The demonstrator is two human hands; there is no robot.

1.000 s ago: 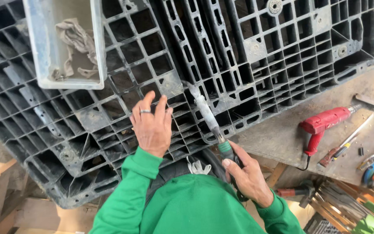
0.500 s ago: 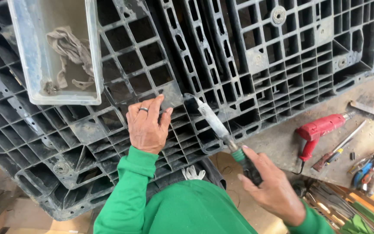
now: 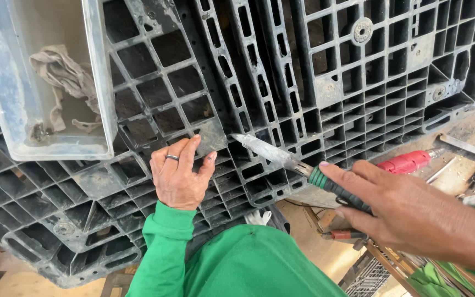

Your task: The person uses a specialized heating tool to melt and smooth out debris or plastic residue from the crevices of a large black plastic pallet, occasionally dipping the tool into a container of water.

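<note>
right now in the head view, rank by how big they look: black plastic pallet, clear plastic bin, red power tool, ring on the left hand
1. black plastic pallet, fills most of the view
2. clear plastic bin, upper left, cut off by the frame
3. red power tool, partly hidden behind the right hand
4. ring on the left hand

Left hand [image 3: 178, 175] palm down, back of hand up, fingers [image 3: 189, 148] spread slightly and pointing up-frame, ring on one finger. Left forearm in green sleeve runs down toward frame bottom. Right hand [image 3: 413, 212] enters from right edge, back of hand up, fingers curled closed in a grip, index finger stretched forward to the left. Hands apart, not touching.
</note>
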